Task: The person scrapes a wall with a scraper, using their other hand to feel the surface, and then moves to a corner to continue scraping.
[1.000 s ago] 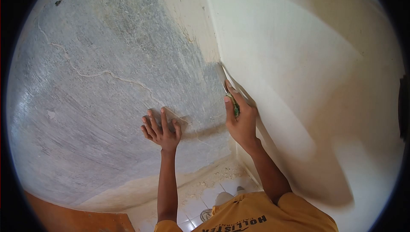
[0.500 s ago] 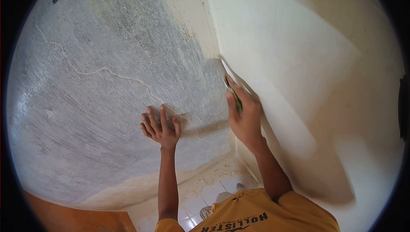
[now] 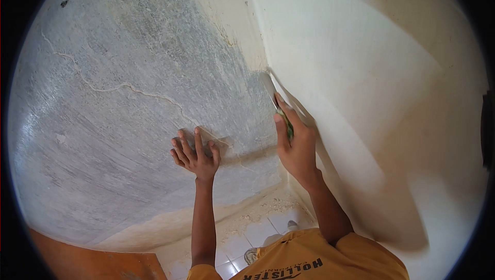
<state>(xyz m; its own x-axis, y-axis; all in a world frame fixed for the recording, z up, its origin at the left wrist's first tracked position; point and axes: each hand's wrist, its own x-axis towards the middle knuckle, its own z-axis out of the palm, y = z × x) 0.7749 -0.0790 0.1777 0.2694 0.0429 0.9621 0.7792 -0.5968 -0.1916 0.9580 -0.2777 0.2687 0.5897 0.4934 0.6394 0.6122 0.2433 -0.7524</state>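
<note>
My right hand is closed round the green handle of a scraper. The flat metal blade points up and meets the wall right at the corner, where grey surface borders a remaining cream coating. Against the grey scraped wall rests my left hand, fingers spread and holding nothing. A long pale crack runs down across this wall and passes by the left fingertips. Part of the scraper's handle is hidden by my right fingers.
A smooth cream wall stands close on the right, with shadows across it. Below, flakes of debris lie along the foot of the wall on white floor tiles. An orange-brown panel is at the lower left.
The scraper and my right hand have shifted very slightly down along the corner. My left hand stays in the same place on the wall.
</note>
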